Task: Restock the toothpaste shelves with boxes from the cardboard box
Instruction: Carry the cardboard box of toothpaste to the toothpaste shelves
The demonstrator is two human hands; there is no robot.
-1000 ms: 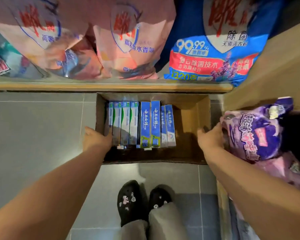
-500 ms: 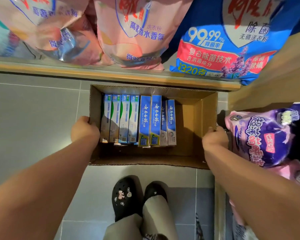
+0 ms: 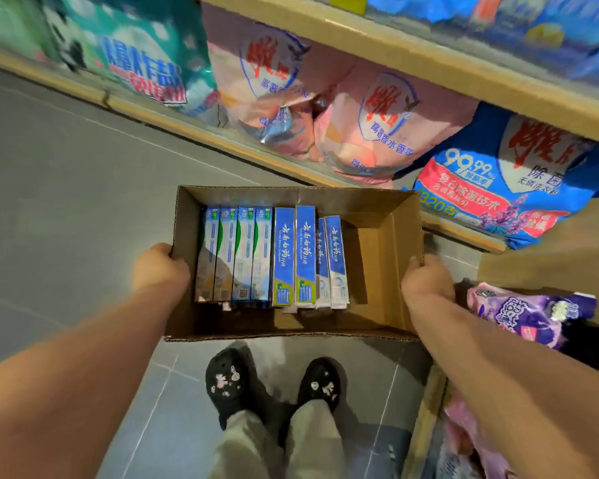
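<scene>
My left grip [image 3: 159,267] is curled round the left wall of the cardboard box [image 3: 325,197], and my right grip [image 3: 426,278] is clamped on the opposite wall in the same way. The fingertips of both are hidden from me. I cannot tell whether the box is clear of the tiled floor [image 3: 66,184].

Between the two grips the toothpaste boxes stand on edge in a row. Four white-and-green toothpaste boxes [image 3: 234,254] sit nearest the left grip, and four blue toothpaste boxes [image 3: 305,257] are packed against them. Bare cardboard shows between the blue ones and the right grip.

Beyond the grips runs a low shelf [image 3: 187,129]. It holds pink detergent bags [image 3: 388,126] straight ahead, a blue detergent bag [image 3: 519,174] past the right grip and a teal pack [image 3: 135,53] past the left grip. A purple pack [image 3: 533,312] lies just outside the right grip. Nearer me than both grips are black clogs [image 3: 223,382].
</scene>
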